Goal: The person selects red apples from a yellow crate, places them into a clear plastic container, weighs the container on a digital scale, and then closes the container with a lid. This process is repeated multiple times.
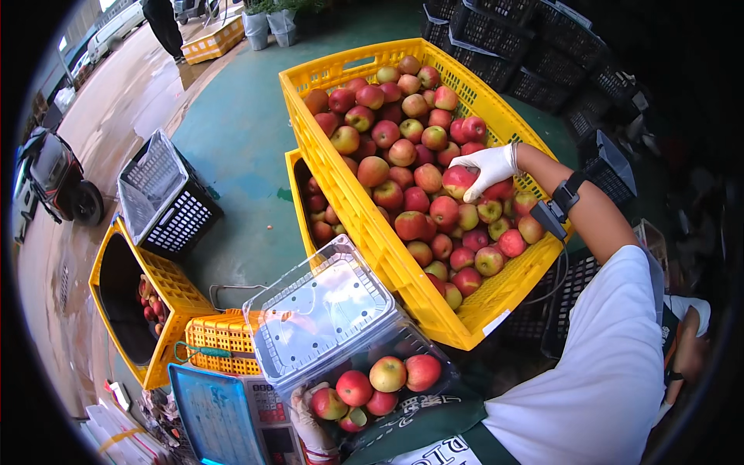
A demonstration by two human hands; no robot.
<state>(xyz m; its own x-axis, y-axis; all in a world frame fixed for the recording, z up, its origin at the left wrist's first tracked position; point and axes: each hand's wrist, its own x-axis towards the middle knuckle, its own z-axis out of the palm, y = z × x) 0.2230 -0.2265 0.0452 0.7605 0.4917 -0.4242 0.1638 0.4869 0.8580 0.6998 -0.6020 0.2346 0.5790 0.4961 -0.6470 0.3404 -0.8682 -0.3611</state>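
Observation:
My right hand (485, 170), in a white glove, grips a red and yellow apple (458, 181) among the many apples in a large yellow plastic crate (360, 224). My left hand (311, 415), gloved too, is at the lower middle against the near side of a clear plastic clamshell box (325, 372); its fingers are partly hidden behind the box and apples. Several apples (388, 374) lie in the box. Its clear lid (322, 308) stands open, leaning towards the yellow crate.
Beneath the large crate, another yellow crate (295, 192) holds apples. To the left are a black lined crate (180, 221), a yellow crate with apples (168, 290) and a scale with a blue tray (215, 412). Black crates (494, 35) are stacked behind; a co-worker (689, 325) is at right.

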